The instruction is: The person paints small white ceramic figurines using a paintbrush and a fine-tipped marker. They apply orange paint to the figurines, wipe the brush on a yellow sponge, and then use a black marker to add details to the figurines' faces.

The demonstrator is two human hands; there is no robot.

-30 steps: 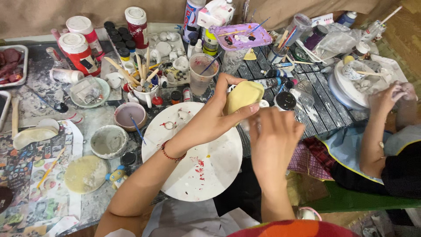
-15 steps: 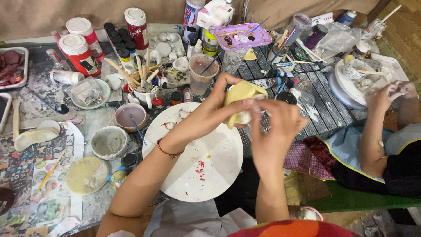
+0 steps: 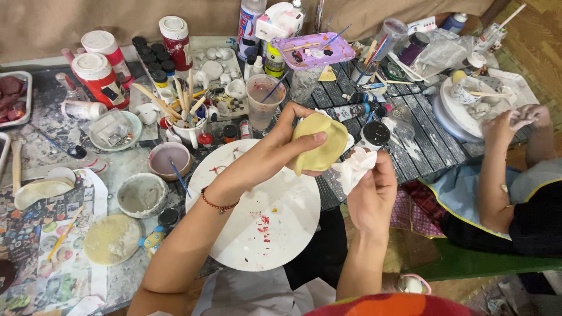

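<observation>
Tissue [image 3: 353, 168] lowered, clay piece [image 3: 321, 142], cluttered table [image 3: 421, 146]

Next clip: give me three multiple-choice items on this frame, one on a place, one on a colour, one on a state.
1. Where is the clay piece?
A. in the left hand
B. flat on the white board
C. in a cup

2. What colour is the bracelet on the left wrist?
A. blue
B. red
C. green

3. What does the right hand do?
A. lies flat, open
B. holds a brush
C. grips a white cloth

Key: 1 A, the left hand holds it above the board; 2 B, it shows red; 3 C, fingers close on the cloth.
</observation>
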